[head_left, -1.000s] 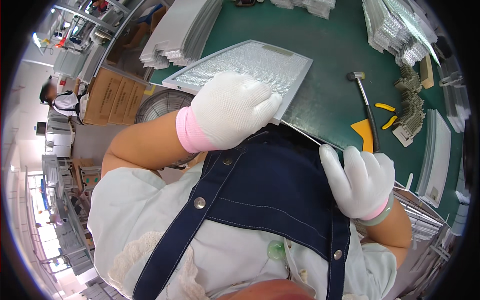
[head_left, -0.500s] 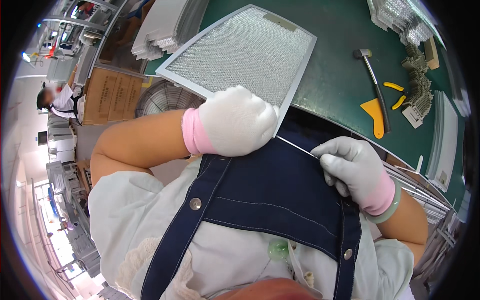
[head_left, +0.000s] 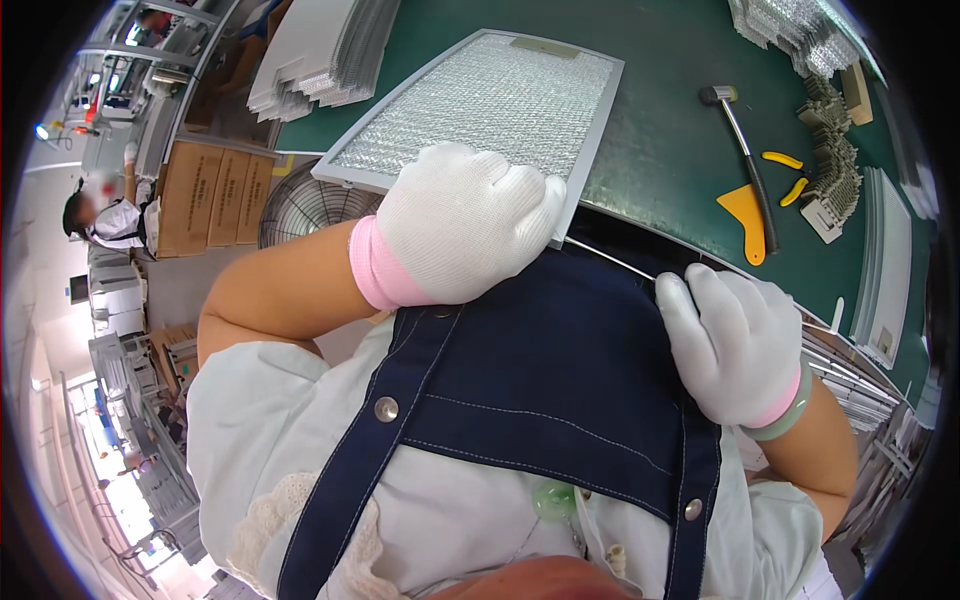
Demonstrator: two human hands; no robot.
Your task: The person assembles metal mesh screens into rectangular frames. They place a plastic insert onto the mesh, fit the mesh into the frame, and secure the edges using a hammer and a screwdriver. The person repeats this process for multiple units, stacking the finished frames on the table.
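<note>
One green tabletop (head_left: 660, 175); brown cartons (head_left: 208, 198); left fingers (head_left: 530, 192) grip panel (head_left: 480, 110); right fingers (head_left: 722, 305) grip rod (head_left: 612, 259)

Silver, crinkle-patterned rectangular mesh panel (head_left: 480, 110) gleaming at twelve, pale-grey bordered! White-gloved left hand (head_left: 460, 225), pink-cuffed; white-gloved right hand (head_left: 735, 342) at three, pink-cuffed too! Navy cloth apron (head_left: 540, 360) toward five, pale-stitched; yellow flat scraper (head_left: 740, 208) past two, dark-green tabletop (head_left: 660, 180).

Vs prev., white-gloved R hand (head_left: 735, 345) rolled knuckles-up at thin silver metal rod (head_left: 610, 259); grey-framed rect. silver-mesh panel (head_left: 480, 112) re-tilted slightly.
</note>
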